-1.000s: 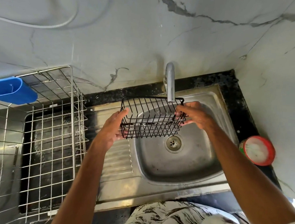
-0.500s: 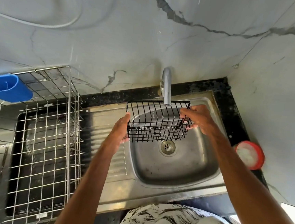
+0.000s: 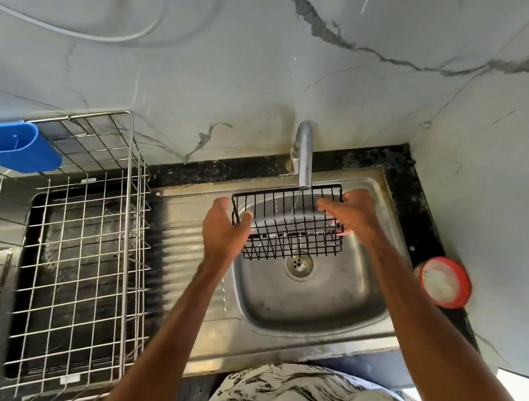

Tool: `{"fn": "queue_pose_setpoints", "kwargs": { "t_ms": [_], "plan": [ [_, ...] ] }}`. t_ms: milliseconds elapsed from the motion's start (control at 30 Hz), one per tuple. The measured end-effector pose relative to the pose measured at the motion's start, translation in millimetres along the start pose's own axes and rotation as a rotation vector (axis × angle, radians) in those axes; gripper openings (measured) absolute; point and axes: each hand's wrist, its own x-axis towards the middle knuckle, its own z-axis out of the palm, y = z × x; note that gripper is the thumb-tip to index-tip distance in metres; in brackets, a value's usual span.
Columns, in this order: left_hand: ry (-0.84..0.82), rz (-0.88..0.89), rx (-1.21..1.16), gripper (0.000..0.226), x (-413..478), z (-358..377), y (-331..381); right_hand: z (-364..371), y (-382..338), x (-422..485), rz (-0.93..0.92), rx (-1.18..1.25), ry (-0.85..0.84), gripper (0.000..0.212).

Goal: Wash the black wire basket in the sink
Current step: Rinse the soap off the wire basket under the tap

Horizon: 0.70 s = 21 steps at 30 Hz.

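place: kitchen; signs: steel sink (image 3: 311, 303); tap (image 3: 304, 152); wire dish rack (image 3: 126, 220); black counter (image 3: 402, 186); marble-look wall tiles (image 3: 269, 57)

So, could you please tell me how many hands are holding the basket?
2. The left hand grips the basket at its left end; the right hand grips its right end, above the sink. Neither is hidden.

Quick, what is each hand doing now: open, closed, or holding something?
Left hand: closed, holding the left end of the basket.
Right hand: closed, holding the basket's right end.
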Motion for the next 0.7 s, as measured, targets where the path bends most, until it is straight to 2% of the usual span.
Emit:
{"fn": "queue_pose_setpoints", "kwargs": {
  "t_ms": [67,133,267,367,400,533,633,667,700],
  "plan": [
    [0.005,0.152,0.042,0.056,-4.8,11.4,9.0,3.1,-7.8,-4.2,-0.031,-0.077,0.038,0.055],
    [-0.087,0.196,0.098,0.053,-5.8,25.5,19.3,6.2,-17.9,-7.9,-0.068,-0.122,0.054,0.054],
    [-0.288,0.064,0.203,0.074,4.9,42.8,41.8,12.7,-33.6,-8.5,-0.113,-0.233,0.014,0.054],
    [-0.378,-0.075,0.124,0.079,11.8,42.1,55.1,19.1,-41.4,-8.3,-0.124,-0.338,0.013,0.076],
    [-0.396,-0.12,0.088,0.085,14.9,42.9,55.3,20.4,-44.2,-10.0,-0.13,-0.362,0.017,0.075],
    [-0.475,-0.222,0.059,0.123,24.6,48.2,47.5,30.2,-46.2,-13.6,-0.179,-0.411,0.013,0.068],
    [-0.475,-0.306,-0.019,0.123,27.2,50.2,37.9,37.0,-41.3,-13.3,-0.224,-0.405,0.024,0.06],
    [-0.472,-0.289,-0.012,0.119,26.6,48.3,35.5,35.1,-40.6,-15.0,-0.252,-0.376,0.01,0.056],
    [-0.478,-0.26,0.003,0.103,26.7,45.2,32.4,30.8,-39.7,-16.3,-0.274,-0.313,-0.017,0.049]
  ]
}}
